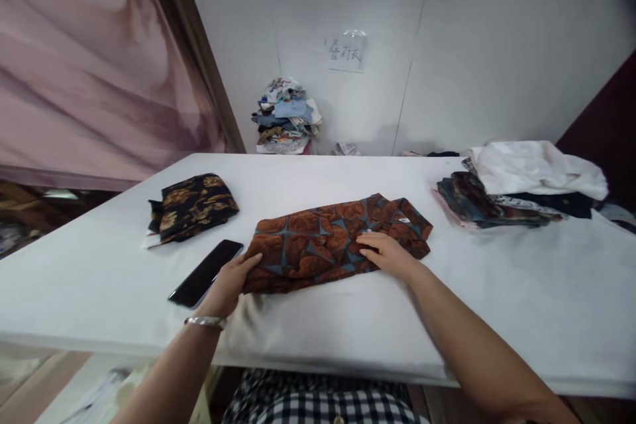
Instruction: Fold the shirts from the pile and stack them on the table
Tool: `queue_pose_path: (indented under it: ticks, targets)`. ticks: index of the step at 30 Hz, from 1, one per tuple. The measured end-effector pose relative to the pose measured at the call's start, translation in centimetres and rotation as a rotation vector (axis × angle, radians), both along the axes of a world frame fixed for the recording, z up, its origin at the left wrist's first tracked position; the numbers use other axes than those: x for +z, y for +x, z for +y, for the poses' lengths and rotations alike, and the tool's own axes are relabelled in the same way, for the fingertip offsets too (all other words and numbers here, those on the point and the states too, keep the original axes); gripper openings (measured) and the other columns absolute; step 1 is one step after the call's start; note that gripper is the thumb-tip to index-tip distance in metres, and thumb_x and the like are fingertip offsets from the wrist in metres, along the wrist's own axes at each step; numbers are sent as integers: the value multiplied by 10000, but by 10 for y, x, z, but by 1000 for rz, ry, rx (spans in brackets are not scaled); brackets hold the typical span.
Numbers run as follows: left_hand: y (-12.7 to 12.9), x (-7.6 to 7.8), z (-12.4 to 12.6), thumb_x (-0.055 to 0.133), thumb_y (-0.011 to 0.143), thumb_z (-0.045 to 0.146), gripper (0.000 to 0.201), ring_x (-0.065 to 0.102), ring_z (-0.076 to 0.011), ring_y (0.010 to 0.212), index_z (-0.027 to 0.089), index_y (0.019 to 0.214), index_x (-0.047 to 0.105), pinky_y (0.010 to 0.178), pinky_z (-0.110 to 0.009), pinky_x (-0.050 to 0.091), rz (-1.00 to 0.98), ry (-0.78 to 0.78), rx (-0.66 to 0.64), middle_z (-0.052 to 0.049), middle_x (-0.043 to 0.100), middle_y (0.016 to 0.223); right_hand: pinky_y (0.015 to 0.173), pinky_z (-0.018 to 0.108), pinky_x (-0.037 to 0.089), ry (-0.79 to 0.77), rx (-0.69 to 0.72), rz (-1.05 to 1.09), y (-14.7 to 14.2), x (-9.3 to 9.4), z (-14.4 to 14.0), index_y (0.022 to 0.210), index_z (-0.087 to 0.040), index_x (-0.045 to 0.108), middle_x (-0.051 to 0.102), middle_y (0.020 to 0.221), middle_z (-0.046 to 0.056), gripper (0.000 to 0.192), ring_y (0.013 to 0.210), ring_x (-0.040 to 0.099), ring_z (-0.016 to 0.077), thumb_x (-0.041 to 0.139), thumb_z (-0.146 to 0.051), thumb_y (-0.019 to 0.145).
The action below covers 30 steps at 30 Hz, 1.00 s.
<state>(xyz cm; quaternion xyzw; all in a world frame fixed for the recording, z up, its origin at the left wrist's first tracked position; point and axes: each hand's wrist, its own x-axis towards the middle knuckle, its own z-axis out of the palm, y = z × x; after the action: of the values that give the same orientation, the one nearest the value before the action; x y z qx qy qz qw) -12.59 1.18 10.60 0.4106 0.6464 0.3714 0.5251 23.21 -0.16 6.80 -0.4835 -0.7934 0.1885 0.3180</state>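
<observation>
A folded brown and blue-grey patterned shirt (318,238) lies lengthwise on the white table, its collar end with a small white label to the right. My left hand (231,281) pinches the shirt's left end, thumb on top and the fingers hidden beneath. Flat on the right part of the cloth rests my right hand (385,252), fingers stretched out and touching the fabric. Close beside my left hand is a dark phone (206,273). Farther left sits a folded black garment (199,207) with a golden floral pattern.
Stacked folded clothes (489,202) with a white garment (539,169) on top occupy the table's right side. Behind the table's far edge rises a heap of clothes (288,116) by the wall. A paper sign (346,51) hangs there; a pink curtain (99,59) borders the left.
</observation>
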Motion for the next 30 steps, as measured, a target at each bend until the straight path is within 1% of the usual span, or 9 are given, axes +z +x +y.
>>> queue_pose_path:
  ticks: [3, 8, 11, 13, 18, 22, 24, 26, 30]
  targets:
    - [26, 20, 17, 583, 770, 363, 288, 673, -239, 771, 170, 974, 642, 668, -335, 546, 233, 191, -27, -53, 721, 813, 1018, 461, 444, 112, -52, 44, 2, 5, 1, 1119, -235, 691, 690, 1136, 79, 299, 1122, 602, 239, 512, -281, 884]
    - [117, 55, 41, 614, 761, 397, 214, 624, -238, 820, 185, 747, 635, 731, -330, 464, 620, 485, -375, -54, 676, 791, 937, 420, 492, 176, -184, 120, 11, 7, 3, 1026, -239, 715, 718, 1040, 67, 263, 1021, 644, 234, 503, -295, 882]
    - [171, 52, 39, 577, 790, 508, 319, 625, -207, 775, 200, 740, 641, 707, -311, 451, 560, 540, -604, -45, 684, 790, 901, 390, 509, 137, -240, 161, 19, 4, 5, 1024, -238, 712, 719, 1041, 61, 269, 973, 659, 222, 494, -293, 877]
    - [188, 40, 34, 513, 833, 532, 358, 633, -197, 778, 205, 814, 657, 710, -302, 454, 482, 557, -676, -45, 698, 817, 898, 394, 510, 116, -278, 182, 24, 1, 8, 1028, -239, 711, 719, 1050, 58, 275, 965, 661, 224, 494, -305, 873]
    - [165, 8, 38, 500, 862, 444, 297, 621, -199, 849, 200, 914, 661, 756, -314, 461, 587, 600, -447, -66, 686, 938, 929, 407, 494, 70, -316, 176, 23, -2, 11, 1064, -228, 698, 709, 1086, 63, 295, 1006, 652, 227, 495, -336, 879]
    - [142, -4, 51, 497, 867, 426, 320, 574, -237, 1039, 189, 1020, 648, 903, -355, 444, 741, 615, -392, -100, 635, 1111, 1009, 454, 434, 31, -340, 103, 12, -4, 10, 1183, -219, 644, 649, 1217, 94, 361, 1138, 587, 255, 522, -366, 877]
    - [140, -8, 54, 519, 857, 429, 385, 490, -264, 1190, 186, 1142, 607, 993, -380, 394, 815, 649, -430, -120, 563, 1270, 1031, 479, 409, 12, -347, 48, 9, -5, 8, 1229, -219, 616, 619, 1263, 105, 395, 1185, 550, 270, 536, -366, 871]
    - [140, -12, 54, 557, 836, 405, 408, 432, -279, 1256, 196, 1185, 587, 1028, -401, 361, 886, 664, -554, -122, 512, 1348, 1033, 486, 405, 0, -303, 2, 7, -7, 6, 1239, -225, 610, 617, 1263, 104, 397, 1187, 544, 269, 544, -345, 866]
    - [133, -15, 55, 567, 810, 394, 295, 535, -292, 1109, 210, 1021, 660, 916, -413, 427, 996, 559, -734, -118, 609, 1173, 1058, 476, 387, -35, -176, -33, 5, -8, 5, 1217, -221, 630, 587, 1306, 103, 388, 1219, 521, 261, 572, -335, 851]
